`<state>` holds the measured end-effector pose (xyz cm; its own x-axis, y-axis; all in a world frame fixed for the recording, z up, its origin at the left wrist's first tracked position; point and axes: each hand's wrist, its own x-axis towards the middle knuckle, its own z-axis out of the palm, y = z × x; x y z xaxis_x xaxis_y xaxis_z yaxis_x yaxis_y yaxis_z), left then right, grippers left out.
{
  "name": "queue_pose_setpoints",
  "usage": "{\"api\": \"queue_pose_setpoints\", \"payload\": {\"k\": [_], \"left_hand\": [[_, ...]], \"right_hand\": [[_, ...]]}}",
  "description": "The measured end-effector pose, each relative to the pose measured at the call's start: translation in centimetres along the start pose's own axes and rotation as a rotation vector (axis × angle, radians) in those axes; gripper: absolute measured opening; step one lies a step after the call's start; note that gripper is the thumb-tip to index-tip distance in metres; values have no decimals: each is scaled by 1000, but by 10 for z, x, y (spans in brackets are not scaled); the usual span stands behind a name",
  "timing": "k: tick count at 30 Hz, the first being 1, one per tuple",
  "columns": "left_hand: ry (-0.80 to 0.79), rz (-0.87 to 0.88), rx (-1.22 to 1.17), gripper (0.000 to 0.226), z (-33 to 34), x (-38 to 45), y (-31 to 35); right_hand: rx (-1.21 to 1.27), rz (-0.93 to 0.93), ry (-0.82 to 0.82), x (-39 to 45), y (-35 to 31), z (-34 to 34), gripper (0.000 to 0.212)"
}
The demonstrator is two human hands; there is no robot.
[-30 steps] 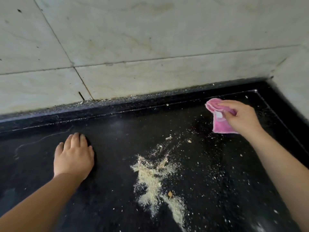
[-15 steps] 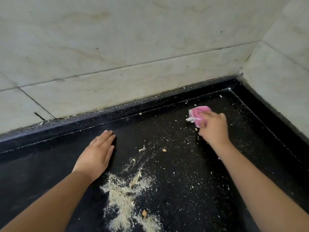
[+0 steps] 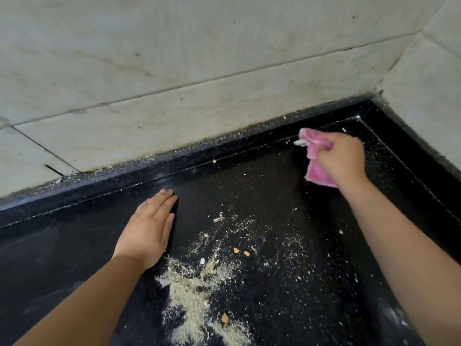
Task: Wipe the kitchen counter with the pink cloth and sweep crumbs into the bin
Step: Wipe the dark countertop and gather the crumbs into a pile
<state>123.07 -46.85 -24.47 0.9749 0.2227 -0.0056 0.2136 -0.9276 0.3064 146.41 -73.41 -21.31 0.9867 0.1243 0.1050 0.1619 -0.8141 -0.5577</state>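
Near the upper right corner of the frame, the right hand (image 3: 340,159) grips the bunched pink cloth (image 3: 314,168) above the black counter (image 3: 74,245); the left hand (image 3: 148,229) lies flat, fingers straight. Crumbs (image 3: 194,290) remain piled at lower centre, so most wiping appears left. No bin is visible.

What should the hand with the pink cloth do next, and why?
Probably drag the pink cloth from the back corner toward the big crumb pile. The right hand grips it near the wall, loose crumbs lie scattered between, and the left hand rests flat beside the pile.
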Motion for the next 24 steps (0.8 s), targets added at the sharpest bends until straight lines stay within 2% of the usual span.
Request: {"api": "queue_pose_setpoints", "payload": {"k": [2, 4, 7, 10, 12, 14, 16, 17, 20, 24], "left_hand": [[2, 4, 19, 65, 1, 0, -2], [-1, -1, 21, 66, 2, 1, -4], [-15, -3, 25, 62, 2, 1, -4], [-37, -1, 49, 54, 0, 1, -4], [-33, 12, 78, 49, -1, 2, -5], [-21, 23, 94, 48, 1, 2, -5], [0, 32, 108, 47, 1, 3, -5], [7, 36, 117, 47, 1, 3, -6], [13, 37, 119, 47, 2, 3, -6], [14, 34, 125, 46, 3, 3, -7]], "right_hand": [[-91, 124, 17, 15, 4, 11, 33], [-185, 120, -14, 8, -4, 25, 32], [-161, -68, -91, -22, -25, 34, 29], [-70, -313, -394, -67, -41, 28, 40], [59, -415, -489, -84, -45, 16, 40], [110, -344, -360, -72, -41, 9, 40], [31, -222, -150, -42, -35, 12, 39], [-20, -159, -96, -29, -36, 16, 37], [-122, 3, -98, -13, -46, 37, 33], [-275, -137, -200, -32, -67, 47, 27]]}}
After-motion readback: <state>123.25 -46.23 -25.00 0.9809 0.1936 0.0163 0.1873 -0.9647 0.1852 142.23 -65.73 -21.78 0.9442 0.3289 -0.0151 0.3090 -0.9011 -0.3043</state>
